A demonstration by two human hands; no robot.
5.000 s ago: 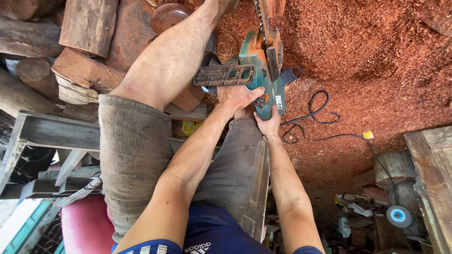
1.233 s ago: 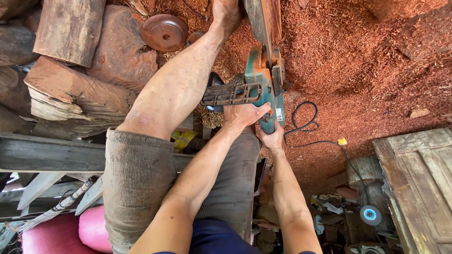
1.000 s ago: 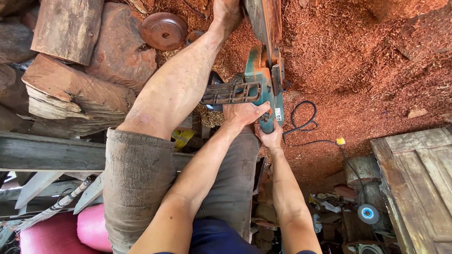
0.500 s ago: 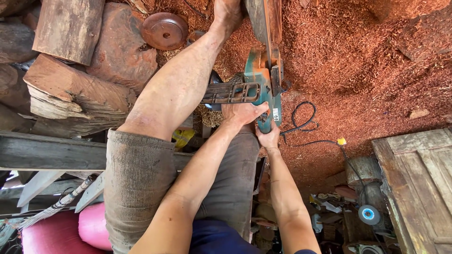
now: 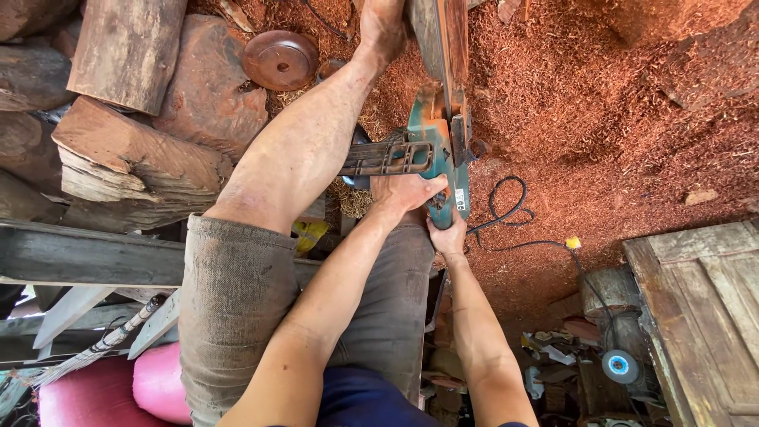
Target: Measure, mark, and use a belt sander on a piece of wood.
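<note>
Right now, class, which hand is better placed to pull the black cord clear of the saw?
Probably the right. The right hand grips the rear of the teal chainsaw, on the side where the black cord lies; the left hand sits farther over, by the guard.

Red sawdust [image 5: 617,119] covers the floor upper right; logs [image 5: 142,150] pile upper left; a plank table [image 5: 704,300] stands lower right.
</note>
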